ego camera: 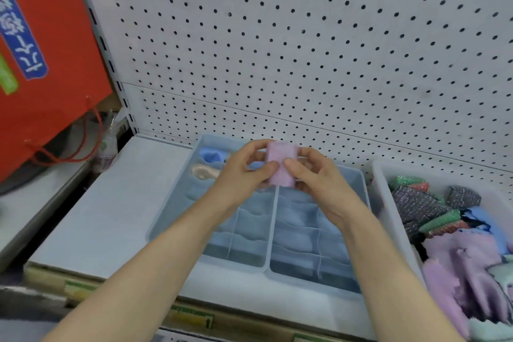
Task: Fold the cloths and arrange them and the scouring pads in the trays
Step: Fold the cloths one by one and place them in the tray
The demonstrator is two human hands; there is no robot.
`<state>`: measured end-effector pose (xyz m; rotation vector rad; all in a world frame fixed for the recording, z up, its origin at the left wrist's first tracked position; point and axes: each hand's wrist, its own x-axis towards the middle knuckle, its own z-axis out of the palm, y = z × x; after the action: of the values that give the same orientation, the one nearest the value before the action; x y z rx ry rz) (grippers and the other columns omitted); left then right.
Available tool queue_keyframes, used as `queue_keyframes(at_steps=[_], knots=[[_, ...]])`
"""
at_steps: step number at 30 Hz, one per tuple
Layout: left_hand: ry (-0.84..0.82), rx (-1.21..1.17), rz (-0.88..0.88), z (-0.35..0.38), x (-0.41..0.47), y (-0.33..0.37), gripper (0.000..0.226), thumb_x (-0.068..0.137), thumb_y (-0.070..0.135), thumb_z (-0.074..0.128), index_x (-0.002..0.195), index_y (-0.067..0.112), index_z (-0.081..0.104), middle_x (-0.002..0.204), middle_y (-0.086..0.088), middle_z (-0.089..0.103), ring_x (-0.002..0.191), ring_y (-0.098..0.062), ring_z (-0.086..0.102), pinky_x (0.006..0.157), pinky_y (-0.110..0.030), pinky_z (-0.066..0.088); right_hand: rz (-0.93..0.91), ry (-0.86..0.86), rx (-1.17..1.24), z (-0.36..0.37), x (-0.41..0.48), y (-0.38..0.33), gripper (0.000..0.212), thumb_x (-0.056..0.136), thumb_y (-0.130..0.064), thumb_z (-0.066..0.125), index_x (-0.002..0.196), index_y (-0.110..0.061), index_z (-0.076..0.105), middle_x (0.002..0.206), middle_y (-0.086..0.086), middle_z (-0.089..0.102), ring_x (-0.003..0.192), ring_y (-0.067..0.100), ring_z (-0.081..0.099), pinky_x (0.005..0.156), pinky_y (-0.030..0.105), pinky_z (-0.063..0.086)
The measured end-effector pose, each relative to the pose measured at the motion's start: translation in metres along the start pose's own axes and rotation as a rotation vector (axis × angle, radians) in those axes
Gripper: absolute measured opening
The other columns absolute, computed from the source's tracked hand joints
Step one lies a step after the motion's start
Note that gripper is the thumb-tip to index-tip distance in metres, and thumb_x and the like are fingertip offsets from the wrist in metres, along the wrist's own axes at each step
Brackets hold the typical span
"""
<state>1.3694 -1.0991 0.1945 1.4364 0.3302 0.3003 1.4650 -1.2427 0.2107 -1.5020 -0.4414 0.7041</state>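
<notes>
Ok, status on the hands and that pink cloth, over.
Folded pink cloth pinched by left hand and right hand, over trays. Already slotted: blue cloth, beige cloth. Nothing blocking.

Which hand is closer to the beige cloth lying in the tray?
Left. The left hand is just to the right of the beige cloth; the right hand is farther right, beyond the pink cloth that both hands pinch.

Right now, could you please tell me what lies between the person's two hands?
A folded pink cloth lies between the left hand and right hand, pinched by both, as the head view shows.
</notes>
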Motion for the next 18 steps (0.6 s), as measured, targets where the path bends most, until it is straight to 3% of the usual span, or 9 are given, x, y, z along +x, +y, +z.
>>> queue_keyframes(at_steps=[2,5,8,11,13,15,18], knots=[[0.042,-0.024,-0.036,-0.008,-0.001,-0.010,0.033,0.090,0.011,0.068,0.113,0.032,0.058,0.113,-0.012,0.067,0.099,-0.025,0.068,0.077,-0.032,0.059,0.022,-0.026,-0.010,0.010,0.002,0.015,0.034,0.086,-0.017,0.073,0.115,-0.005,0.061,0.106,0.018,0.070,0.091,0.020,0.069,0.076,0.028,0.056],[0.093,0.038,-0.048,-0.023,0.001,-0.022,0.031,0.079,0.025,0.074,0.106,0.034,0.062,0.106,-0.007,0.071,0.095,-0.022,0.070,0.085,-0.039,0.059,0.009,0.005,-0.052,0.023,0.010,0.029,0.021,0.090,-0.005,0.066,0.111,-0.004,0.063,0.102,0.015,0.072,0.086,0.020,0.070,0.074,0.029,0.056],[0.110,0.040,-0.057,-0.042,0.009,-0.030,0.022,0.086,0.009,0.072,0.104,0.019,0.065,0.101,-0.001,0.073,0.091,-0.012,0.069,0.089,-0.036,0.057,-0.018,0.020,-0.135,0.036,0.018,0.032,0.026,0.086,-0.001,0.069,0.111,-0.005,0.064,0.097,0.008,0.074,0.085,0.016,0.069,0.076,0.027,0.056],[0.079,0.080,-0.077,-0.058,0.021,-0.035,0.027,0.084,0.009,0.074,0.109,0.013,0.065,0.105,-0.006,0.073,0.094,-0.016,0.069,0.085,-0.028,0.056,-0.054,0.017,-0.234,0.042,0.027,0.033,0.027,0.083,0.004,0.072,0.107,-0.006,0.067,0.093,0.002,0.073,0.080,0.008,0.067,0.075,0.022,0.055],[0.070,0.198,-0.062,-0.069,0.032,-0.041,0.035,0.083,0.011,0.075,0.116,0.015,0.063,0.104,0.000,0.072,0.090,-0.010,0.068,0.085,-0.020,0.052,-0.110,0.116,-0.474,0.035,0.038,0.035,0.021,0.083,-0.002,0.073,0.099,-0.015,0.068,0.086,-0.003,0.072,0.074,0.009,0.064,0.071,0.025,0.052],[0.076,0.451,-0.017,-0.079,0.044,-0.047,0.042,0.085,0.007,0.071,0.125,0.013,0.060,0.108,0.002,0.068,0.090,-0.007,0.064,0.085,-0.015,0.049,-0.212,0.234,-0.900,0.023,0.053,0.038,0.015,0.081,-0.013,0.072,0.094,-0.021,0.067,0.081,-0.002,0.071,0.073,0.019,0.063,0.066,0.033,0.048],[-0.037,0.897,0.086,-0.090,0.058,-0.058,0.035,0.087,0.007,0.066,0.121,0.016,0.065,0.114,0.006,0.064,0.100,-0.013,0.060,0.077,-0.015,0.037,-0.301,0.239,-1.306,0.021,0.066,0.044,0.014,0.081,-0.019,0.068,0.094,-0.019,0.067,0.082,0.005,0.070,0.076,0.030,0.062,0.060,0.031,0.037]])
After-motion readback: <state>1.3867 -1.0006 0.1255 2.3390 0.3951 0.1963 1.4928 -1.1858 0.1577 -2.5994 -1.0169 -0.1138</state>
